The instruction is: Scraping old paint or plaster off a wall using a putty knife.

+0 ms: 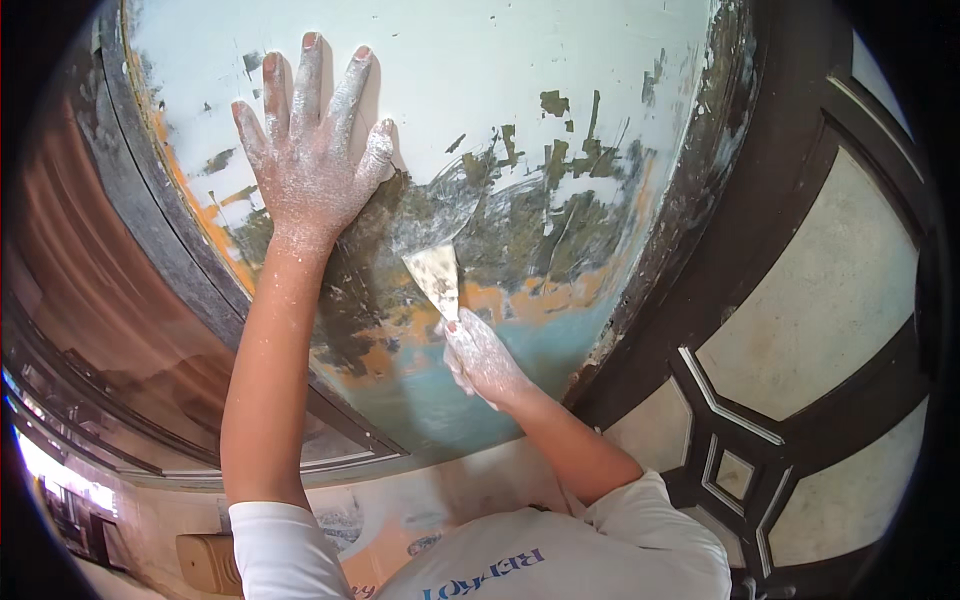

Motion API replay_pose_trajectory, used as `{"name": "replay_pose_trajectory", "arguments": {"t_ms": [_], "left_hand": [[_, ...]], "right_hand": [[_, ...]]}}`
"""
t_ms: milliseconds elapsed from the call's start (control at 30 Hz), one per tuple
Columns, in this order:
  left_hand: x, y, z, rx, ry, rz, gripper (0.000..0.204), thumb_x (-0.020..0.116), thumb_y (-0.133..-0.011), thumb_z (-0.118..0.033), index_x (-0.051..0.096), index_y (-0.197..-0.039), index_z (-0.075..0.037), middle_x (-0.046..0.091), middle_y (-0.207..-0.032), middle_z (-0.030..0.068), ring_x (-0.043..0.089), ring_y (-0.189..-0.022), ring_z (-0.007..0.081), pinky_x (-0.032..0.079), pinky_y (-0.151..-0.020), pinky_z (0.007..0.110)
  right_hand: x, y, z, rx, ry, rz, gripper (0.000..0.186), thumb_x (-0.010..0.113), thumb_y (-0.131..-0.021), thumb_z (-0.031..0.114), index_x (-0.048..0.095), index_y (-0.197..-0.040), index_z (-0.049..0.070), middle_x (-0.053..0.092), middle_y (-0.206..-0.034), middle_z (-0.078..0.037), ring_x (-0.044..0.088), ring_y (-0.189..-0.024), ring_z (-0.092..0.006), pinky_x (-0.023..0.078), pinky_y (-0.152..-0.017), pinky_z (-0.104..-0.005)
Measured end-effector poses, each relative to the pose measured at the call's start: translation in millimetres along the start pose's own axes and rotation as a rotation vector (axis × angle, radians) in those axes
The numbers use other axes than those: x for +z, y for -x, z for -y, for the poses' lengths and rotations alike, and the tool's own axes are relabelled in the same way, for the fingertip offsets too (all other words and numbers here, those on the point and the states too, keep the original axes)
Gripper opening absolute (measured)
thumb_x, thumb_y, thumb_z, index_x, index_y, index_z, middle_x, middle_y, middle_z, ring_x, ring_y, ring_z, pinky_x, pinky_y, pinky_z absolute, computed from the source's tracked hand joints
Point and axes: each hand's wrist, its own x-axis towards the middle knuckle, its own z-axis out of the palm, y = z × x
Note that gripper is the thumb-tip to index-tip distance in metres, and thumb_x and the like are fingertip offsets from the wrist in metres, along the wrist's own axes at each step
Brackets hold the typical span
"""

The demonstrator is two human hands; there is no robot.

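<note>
Dusty right hand: fingers wrapped round triangular, white-smeared scraper. Dusty left hand, farther left: fingers spread, gripping nothing, flat on patchy white-and-brown wall.

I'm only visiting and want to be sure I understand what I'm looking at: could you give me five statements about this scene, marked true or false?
1. The left hand lies against the wall with its fingers spread. True.
2. The right hand holds a paintbrush. False: it holds a flat-bladed scraper.
3. The scraper's blade points away from the person's body. True.
4. The wall is one even colour. False: white, dark, orange and blue-green areas show.
5. Both hands are clean. False: both are speckled white.
</note>
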Motion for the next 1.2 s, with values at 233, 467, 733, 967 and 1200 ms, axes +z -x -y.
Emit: {"name": "replay_pose_trajectory", "arguments": {"t_ms": [233, 467, 733, 967, 1200], "left_hand": [[0.3, 1.4, 2.3, 0.005, -0.019, -0.012, 0.061, 0.057, -0.082, -0.05, 0.041, -0.14, -0.039, 0.024, -0.154, 0.0016, 0.021, -0.141, 0.0319, 0.021, -0.105, 0.065], [-2.7, 0.3, 1.2, 0.001, 0.002, -0.005, 0.061, 0.056, -0.083, -0.05, 0.04, -0.14, -0.038, 0.026, -0.153, 0.002, 0.021, -0.141, 0.0322, 0.022, -0.105, 0.065], [-1.3, 1.1, 0.4, 0.006, 0.013, -0.009, 0.06, 0.058, -0.084, -0.043, 0.042, -0.141, -0.034, 0.028, -0.153, 0.0044, 0.025, -0.139, 0.0361, 0.019, -0.106, 0.064], [-2.9, -0.1, -3.5, 0.0, 0.008, -0.014, 0.06, 0.057, -0.084, -0.043, 0.042, -0.141, -0.033, 0.028, -0.153, 0.0039, 0.025, -0.139, 0.035, 0.019, -0.106, 0.063], [-1.9, -0.7, -4.7, -0.007, 0.009, -0.014, 0.06, 0.06, -0.081, -0.045, 0.045, -0.138, -0.035, 0.03, -0.151, 0.0037, 0.027, -0.138, 0.0341, 0.023, -0.104, 0.064]], "right_hand": [[-1.5, -0.7, -6.2, 0.001, 0.038, 0.04, 0.03, 0.041, -0.1, 0.039, 0.047, -0.103, 0.01, 0.044, -0.061, 0.0, 0.036, -0.042, -0.0081, 0.03, -0.036, -0.0242], [0.4, -0.1, -13.0, 0.01, 0.045, 0.006, 0.031, 0.041, -0.1, 0.039, 0.048, -0.103, 0.009, 0.044, -0.06, 0.0, 0.036, -0.04, -0.008, 0.03, -0.036, -0.0239], [-13.1, -10.2, -7.1, -0.171, 0.006, 0.048, 0.032, 0.043, -0.099, 0.039, 0.049, -0.103, 0.008, 0.048, -0.063, -0.002, 0.04, -0.044, -0.0082, 0.031, -0.037, -0.0222], [-66.6, -5.7, -26.2, -0.518, 0.107, -0.337, 0.019, 0.042, -0.098, 0.02, 0.052, -0.096, 0.004, 0.053, -0.076, -0.005, 0.047, -0.056, -0.0072, 0.041, -0.056, -0.0235], [-60.9, -5.7, -29.6, -0.316, 0.128, -0.261, 0.021, 0.047, -0.099, 0.03, 0.047, -0.1, 0.009, 0.046, -0.066, 0.001, 0.043, -0.053, -0.0065, 0.034, -0.046, -0.0197]]}}
